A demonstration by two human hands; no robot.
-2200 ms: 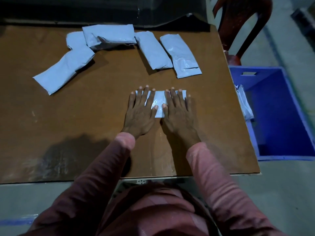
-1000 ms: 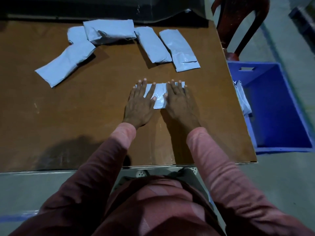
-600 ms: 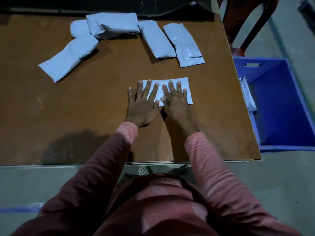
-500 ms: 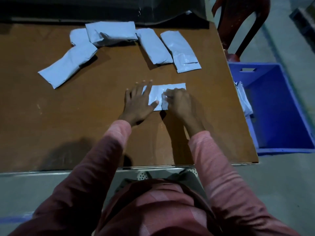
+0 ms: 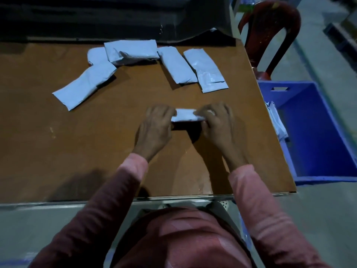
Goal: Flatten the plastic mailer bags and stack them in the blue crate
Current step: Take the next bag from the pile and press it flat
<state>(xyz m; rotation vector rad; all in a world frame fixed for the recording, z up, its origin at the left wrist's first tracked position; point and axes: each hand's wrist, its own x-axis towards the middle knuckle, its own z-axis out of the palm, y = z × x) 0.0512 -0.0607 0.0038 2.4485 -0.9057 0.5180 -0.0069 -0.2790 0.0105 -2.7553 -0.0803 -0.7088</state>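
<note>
The person holds one small folded mailer bag [image 5: 186, 115] between both hands, just above the brown table [image 5: 58, 147] — a dark shadow lies on the wood under it. The left hand [image 5: 156, 128] grips the bag's left end with curled fingers, and the right hand [image 5: 216, 126] grips its right end the same way. Both hands look a bit blurry. Pink sleeves [image 5: 133, 167] cover both arms down to the wrists. Five more pale mailer bags lie near the far edge of the table. One long bag [image 5: 85, 85] lies slanted on the left, and a puffy bag [image 5: 131, 52] rests just behind it, partly over another bag. Two more bags [image 5: 205, 70] lie side by side and touching on the right. The blue crate [image 5: 316, 132] sits on the floor just beside the table's right edge — a few pale bags [image 5: 277, 120] lean against its near wall. A red chair [image 5: 268, 33] stands behind the crate.
</note>
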